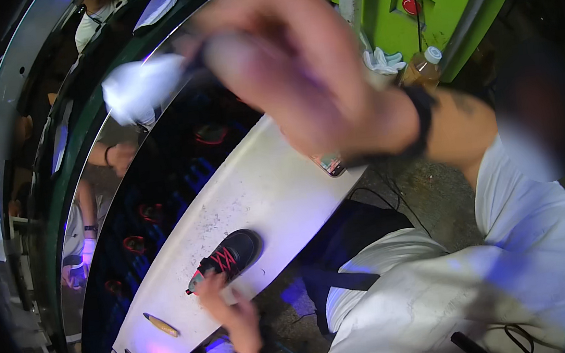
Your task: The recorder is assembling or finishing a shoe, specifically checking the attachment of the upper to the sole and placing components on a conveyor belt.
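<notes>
Above the long white bench (285, 200), the blurred right hand (293, 79) is closed round a dark-handled thing with a soft-looking white head (139, 88), held well clear of the surface. Lower down, the left hand (226, 308) reaches the open end of a black shoe with red laces (234, 256), perhaps steadying it; I cannot tell whether it grips. The shoe rests laces up, probably for stability. Nearer left, a slim tan pointed tool (161, 324) lies handily close

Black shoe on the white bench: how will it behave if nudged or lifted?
The black shoe will likely slide rather than roll: it sits laces-up on the white bench. Being a lace-up, it may flex when gripped. The thin red laces look limp, so probably no firm hold.
</notes>
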`<state>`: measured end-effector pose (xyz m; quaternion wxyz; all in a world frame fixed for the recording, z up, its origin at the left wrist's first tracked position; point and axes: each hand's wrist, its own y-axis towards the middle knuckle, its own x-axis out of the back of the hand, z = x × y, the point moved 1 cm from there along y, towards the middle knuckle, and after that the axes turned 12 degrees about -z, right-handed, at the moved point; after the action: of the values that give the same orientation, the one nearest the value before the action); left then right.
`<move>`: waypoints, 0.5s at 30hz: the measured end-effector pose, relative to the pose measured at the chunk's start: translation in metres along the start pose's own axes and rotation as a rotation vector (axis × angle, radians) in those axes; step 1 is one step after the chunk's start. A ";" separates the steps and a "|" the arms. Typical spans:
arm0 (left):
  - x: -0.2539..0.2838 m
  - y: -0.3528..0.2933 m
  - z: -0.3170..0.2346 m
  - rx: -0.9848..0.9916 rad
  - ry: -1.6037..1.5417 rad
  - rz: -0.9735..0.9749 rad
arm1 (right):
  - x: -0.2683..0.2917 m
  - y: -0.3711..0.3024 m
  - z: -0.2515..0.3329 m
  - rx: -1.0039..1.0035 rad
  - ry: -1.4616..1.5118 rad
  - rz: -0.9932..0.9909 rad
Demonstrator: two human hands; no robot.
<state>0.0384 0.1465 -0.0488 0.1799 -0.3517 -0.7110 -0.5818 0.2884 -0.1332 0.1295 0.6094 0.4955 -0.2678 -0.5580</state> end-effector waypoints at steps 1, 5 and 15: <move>-0.013 -0.005 -0.020 -0.008 0.092 0.134 | 0.010 -0.031 0.016 -0.006 -0.030 -0.041; -0.065 0.019 -0.044 -0.031 0.381 0.299 | 0.026 -0.130 0.044 -0.472 0.044 0.075; -0.029 0.086 -0.028 0.512 -0.562 -0.224 | 0.037 -0.155 0.054 -0.921 0.104 0.281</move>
<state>0.1151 0.1181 -0.0014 -0.0044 -0.3614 -0.8885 -0.2829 0.1855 -0.1675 0.0010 0.8475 0.1605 -0.0261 -0.5053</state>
